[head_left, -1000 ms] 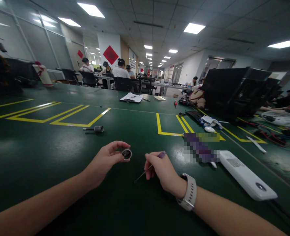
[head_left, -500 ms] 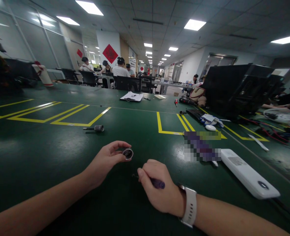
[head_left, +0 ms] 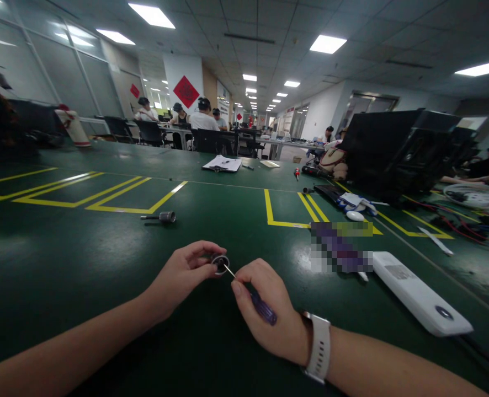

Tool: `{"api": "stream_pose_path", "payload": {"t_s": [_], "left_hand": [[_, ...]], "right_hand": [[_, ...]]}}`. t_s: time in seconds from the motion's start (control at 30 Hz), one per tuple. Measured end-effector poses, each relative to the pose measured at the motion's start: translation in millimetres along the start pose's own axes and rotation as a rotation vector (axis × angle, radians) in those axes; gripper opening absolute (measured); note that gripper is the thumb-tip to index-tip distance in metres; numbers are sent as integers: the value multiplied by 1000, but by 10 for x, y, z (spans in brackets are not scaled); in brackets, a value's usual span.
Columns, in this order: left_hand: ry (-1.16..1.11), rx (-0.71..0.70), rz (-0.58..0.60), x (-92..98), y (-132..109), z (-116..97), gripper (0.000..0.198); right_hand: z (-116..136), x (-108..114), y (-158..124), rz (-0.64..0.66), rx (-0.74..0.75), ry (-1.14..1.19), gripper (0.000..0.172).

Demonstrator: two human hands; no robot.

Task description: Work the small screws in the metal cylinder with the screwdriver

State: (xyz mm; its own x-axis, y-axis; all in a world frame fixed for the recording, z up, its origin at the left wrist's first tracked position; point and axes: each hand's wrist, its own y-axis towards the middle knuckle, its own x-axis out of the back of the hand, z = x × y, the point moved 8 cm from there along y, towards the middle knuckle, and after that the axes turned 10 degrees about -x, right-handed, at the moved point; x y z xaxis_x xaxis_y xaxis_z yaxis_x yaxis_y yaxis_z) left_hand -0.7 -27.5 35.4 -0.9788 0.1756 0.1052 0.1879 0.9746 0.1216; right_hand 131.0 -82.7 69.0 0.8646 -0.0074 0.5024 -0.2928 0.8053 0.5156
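Note:
My left hand (head_left: 192,271) pinches a small round metal part (head_left: 220,264) by its rim, its dark hollow face turned towards me. My right hand (head_left: 265,311) is closed round a screwdriver with a purple see-through handle (head_left: 263,309). The thin shaft points up and left, and its tip is at the opening of the round part; how deep it reaches I cannot tell. On the table beyond my left hand lies a metal cylinder with a thin rod (head_left: 161,217).
Right of my hands are a pixelated purple packet (head_left: 339,246) and a long white device (head_left: 420,292) with a cable. Further back lie a clipboard with paper (head_left: 222,163), gloves (head_left: 357,202) and a black computer case (head_left: 397,146). Yellow tape marks the green table (head_left: 83,264). People sit beyond.
The screwdriver has swung up, bringing its tip to the round part's opening. My left hand has shifted slightly right and down with the part.

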Motion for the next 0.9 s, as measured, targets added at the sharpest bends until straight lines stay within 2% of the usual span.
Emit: {"api": "stream_pose_path", "payload": {"t_s": [0.23, 0.7, 0.8, 0.9], "left_hand": [[105, -71, 39, -16, -15, -32, 24], [168, -139, -55, 18, -17, -129, 18], [171, -141, -66, 19, -20, -138, 18], [179, -134, -82, 33, -19, -127, 18]], "right_hand": [[14, -27, -2, 25, 14, -30, 7], [48, -69, -40, 42, 83, -128, 6], [84, -69, -60, 34, 117, -148, 5], [150, -114, -80, 84, 179, -199, 7]]}}
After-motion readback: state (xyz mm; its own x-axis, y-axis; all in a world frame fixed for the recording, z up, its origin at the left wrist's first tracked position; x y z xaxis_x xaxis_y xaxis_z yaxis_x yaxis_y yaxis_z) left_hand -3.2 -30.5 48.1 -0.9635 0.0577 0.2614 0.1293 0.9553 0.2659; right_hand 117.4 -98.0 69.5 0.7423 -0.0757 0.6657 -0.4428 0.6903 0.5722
